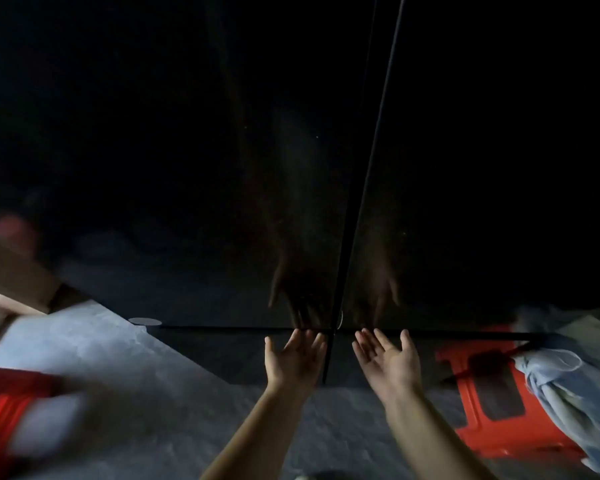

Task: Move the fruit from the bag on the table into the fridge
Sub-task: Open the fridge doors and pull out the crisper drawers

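Against the black fridge (pixel 222 168), both palms were up and released: left hand (pixel 293 358) and right hand (pixel 390 362) flanked the door seam (pixel 368 185); no legible writing showed.

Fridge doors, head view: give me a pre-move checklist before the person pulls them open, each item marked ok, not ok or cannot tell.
1. Both fridge doors shut: ok.
2. Left hand empty, fingers spread, at the lower edge beside the centre seam: ok.
3. Right hand empty, open, across the seam: ok.
4. Fingers hooked under a door edge: cannot tell.
5. Red stool with cloth clear of the right door's swing: cannot tell.
6. Fruit or bag in view: not ok.
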